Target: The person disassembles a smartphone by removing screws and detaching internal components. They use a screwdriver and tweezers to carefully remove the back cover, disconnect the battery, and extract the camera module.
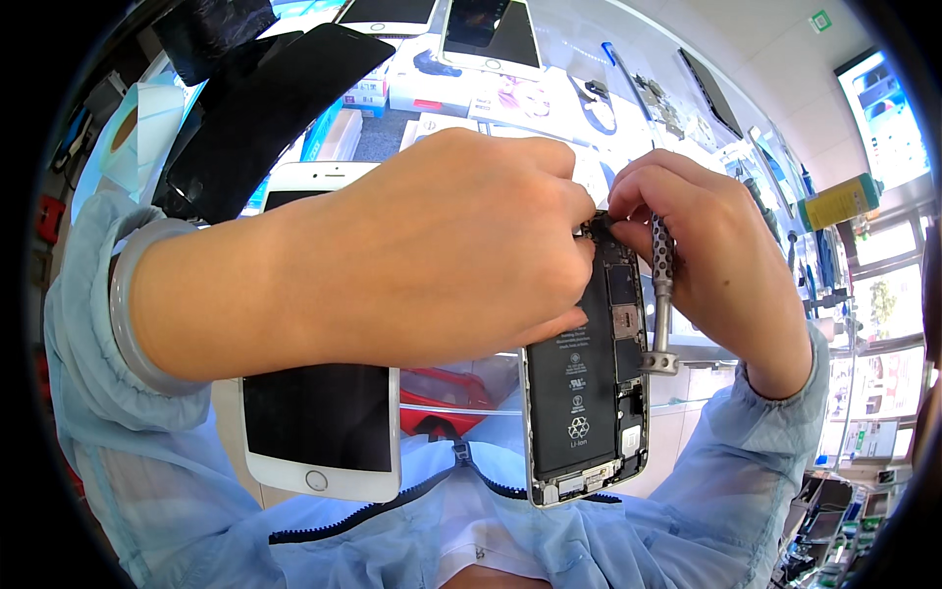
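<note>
My left hand (481, 245) is curled over the top of an opened phone (574, 393), whose black battery and circuit boards show. Its fingertips are mostly hidden, so what they grip is unclear. My right hand (711, 250) is closed on a slim metal tool with a perforated handle (662, 294), its fingers bunched at the phone's upper edge. To the left lies a white phone front with a dark screen (314, 422), partly covered by my left forearm.
A large black screen (265, 118) is at upper left, white phones (489, 54) are at the back, and a yellow bottle with a green cap (834, 201) is at right among tools. A red item (442, 388) shows under the glass counter. A lit monitor (888, 113) is at upper right.
</note>
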`<state>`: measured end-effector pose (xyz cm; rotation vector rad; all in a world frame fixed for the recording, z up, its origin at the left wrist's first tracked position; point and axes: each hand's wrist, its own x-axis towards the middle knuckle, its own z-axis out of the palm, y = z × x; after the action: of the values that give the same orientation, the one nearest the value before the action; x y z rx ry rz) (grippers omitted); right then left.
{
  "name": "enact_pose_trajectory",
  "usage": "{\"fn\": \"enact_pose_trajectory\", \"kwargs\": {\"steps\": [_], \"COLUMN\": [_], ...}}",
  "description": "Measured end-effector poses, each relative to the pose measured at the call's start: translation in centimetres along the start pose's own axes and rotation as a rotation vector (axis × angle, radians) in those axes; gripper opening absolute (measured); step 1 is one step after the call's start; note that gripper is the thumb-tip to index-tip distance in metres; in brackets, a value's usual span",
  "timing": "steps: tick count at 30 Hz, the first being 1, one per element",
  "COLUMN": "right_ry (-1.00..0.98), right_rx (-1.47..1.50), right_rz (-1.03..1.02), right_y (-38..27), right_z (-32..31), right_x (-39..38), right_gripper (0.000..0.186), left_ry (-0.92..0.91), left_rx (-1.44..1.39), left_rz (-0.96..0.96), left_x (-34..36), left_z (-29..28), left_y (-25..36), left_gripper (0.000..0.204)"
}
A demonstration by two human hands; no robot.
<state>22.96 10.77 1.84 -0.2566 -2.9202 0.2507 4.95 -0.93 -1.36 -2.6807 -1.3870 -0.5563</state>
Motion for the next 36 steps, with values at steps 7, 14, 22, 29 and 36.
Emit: {"fn": "enact_pose_trajectory", "kwargs": {"steps": [7, 14, 22, 29, 36], "right_ry": [-0.015, 0.001, 0.032, 0.026, 0.041], "right_rx": [0.059, 0.058, 0.059, 0.088, 0.045], "right_rz": [-0.022, -0.016, 0.003, 0.039, 0.017], "right_y": [0.7, 0.7, 0.4, 0.4, 0.1], "right_z": [0.0, 0.3, 0.7, 0.5, 0.8], "right_x": [-0.4, -0.8, -1.1, -1.3, -1.1], "right_gripper": [0.013, 0.013, 0.014, 0.015, 0.015], "left_ry": [0.008, -0.011, -0.002, 0.007, -0.008], "left_rx": [-0.006, 0.007, -0.009, -0.012, 0.001], "left_rz": [-0.001, -0.005, -0.008, -0.005, -0.012], "left_x": [0.1, 0.1, 0.0, 0.1, 0.2], "left_z": [0.1, -0.1, -0.1, 0.0, -0.1], "left_y": [0.0, 0.0, 0.1, 0.1, 0.1], "left_gripper": [0.039, 0.038, 0.038, 0.036, 0.036]}}
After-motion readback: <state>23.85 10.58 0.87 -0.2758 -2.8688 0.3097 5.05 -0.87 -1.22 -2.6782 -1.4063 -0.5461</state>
